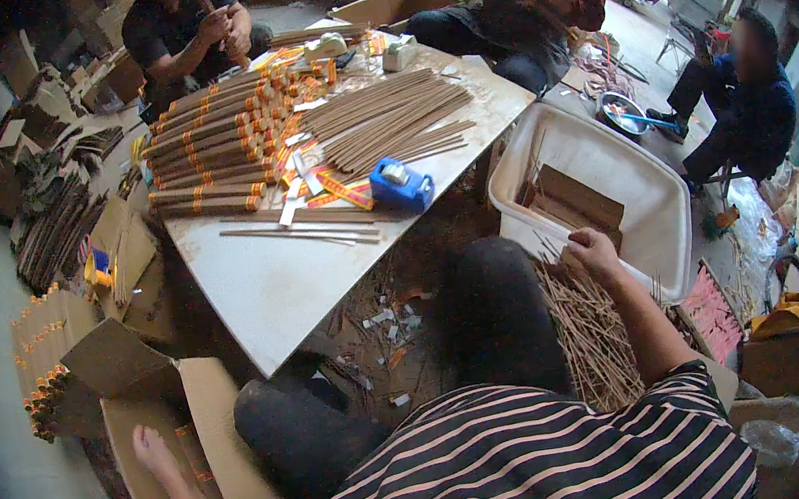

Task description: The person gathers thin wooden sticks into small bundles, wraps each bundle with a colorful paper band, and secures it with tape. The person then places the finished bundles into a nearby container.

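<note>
My left hand [153, 454] is inside an open cardboard box [226, 444] at the lower left, beside wrapped bundles [195, 458] lying in it. Its fingers are small and blurred, so their grip cannot be told. My right hand [594, 256] is closed at the top of a heap of loose brown incense sticks [593, 335], with a few stick ends poking out beside the fingers. That heap lies to the right of my knee, against a white plastic tub [659, 266].
Ahead, a white table [265, 297] holds stacked incense bundles [205, 154], loose sticks [392, 114] and a blue tape dispenser [401, 187]. Two people [190, 35] work behind it; another person [744, 103] sits at right. More bundles [44, 387] stand at far left. Paper scraps [385, 327] litter the floor.
</note>
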